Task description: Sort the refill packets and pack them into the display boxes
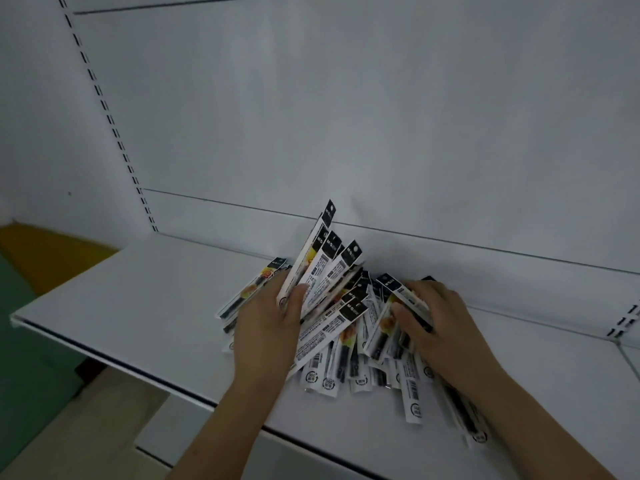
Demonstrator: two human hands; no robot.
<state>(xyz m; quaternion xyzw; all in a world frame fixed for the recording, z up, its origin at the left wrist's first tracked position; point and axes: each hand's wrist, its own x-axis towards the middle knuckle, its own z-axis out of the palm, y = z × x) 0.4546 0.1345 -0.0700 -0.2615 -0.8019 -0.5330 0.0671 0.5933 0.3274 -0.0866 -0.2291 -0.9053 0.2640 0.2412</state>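
A loose pile of long white-and-black refill packets point(349, 348) lies on the white shelf point(138, 306), against its back panel. My left hand point(266, 327) grips a fanned bundle of several packets point(322, 261), their black tops tilted up toward the back panel. My right hand point(436, 323) is on the right side of the pile and pinches one packet point(384, 327) between thumb and fingers. No display box is in view.
The white back panel point(346, 116) rises straight behind the pile, with slotted uprights at left point(107, 116) and right point(623, 320). The shelf's front edge point(114, 362) runs diagonally. A lower shelf point(311, 455) and a beige, green and yellow floor point(41, 341) lie below left.
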